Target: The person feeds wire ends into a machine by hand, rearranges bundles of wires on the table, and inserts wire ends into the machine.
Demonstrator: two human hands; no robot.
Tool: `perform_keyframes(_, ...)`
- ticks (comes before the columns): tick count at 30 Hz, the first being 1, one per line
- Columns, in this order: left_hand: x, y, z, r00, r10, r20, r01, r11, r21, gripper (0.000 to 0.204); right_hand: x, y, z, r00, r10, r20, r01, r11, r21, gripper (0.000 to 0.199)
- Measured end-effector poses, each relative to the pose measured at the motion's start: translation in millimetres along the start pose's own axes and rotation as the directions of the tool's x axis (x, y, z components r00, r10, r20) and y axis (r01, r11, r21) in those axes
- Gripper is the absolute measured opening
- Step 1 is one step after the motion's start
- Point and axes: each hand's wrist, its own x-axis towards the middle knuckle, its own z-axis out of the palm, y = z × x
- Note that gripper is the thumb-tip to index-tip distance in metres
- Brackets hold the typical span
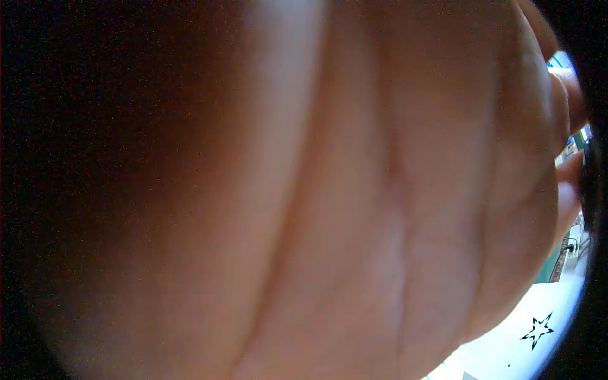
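A palm (380, 190) fills nearly the whole picture, very close and blurred, with creases running up and down. It appears to be my left hand, since its fingers (563, 101) show at the upper right rim and point to the right. Small gaps part some of these fingers, but their tips are cut off or hidden, so whether the hand holds anything cannot be made out. A dark edge (590, 183) lies beside the lower finger at the rim. My right hand does not show.
At the lower right, past the palm, lies a white surface (506, 310) with a black star outline (537, 330) on it. Above it appear a strip of green (548, 269) and a white fitting with a dark cable (572, 247). The palm hides everything else.
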Motion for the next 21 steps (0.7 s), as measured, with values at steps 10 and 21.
perform_keyframes(10,-7,-11,-5,0.999,-0.02,0.025,0.02,1.0,-0.003,0.064,30,34,85,0.822,-0.277,-0.498,0.569,0.344,0.747,0.013)
perform_keyframes(21,10,-3,-13,0.99,-0.038,0.137,0.048,0.996,-0.072,0.064,65,36,60,0.998,-0.069,-0.013,0.034,0.318,0.948,0.02)
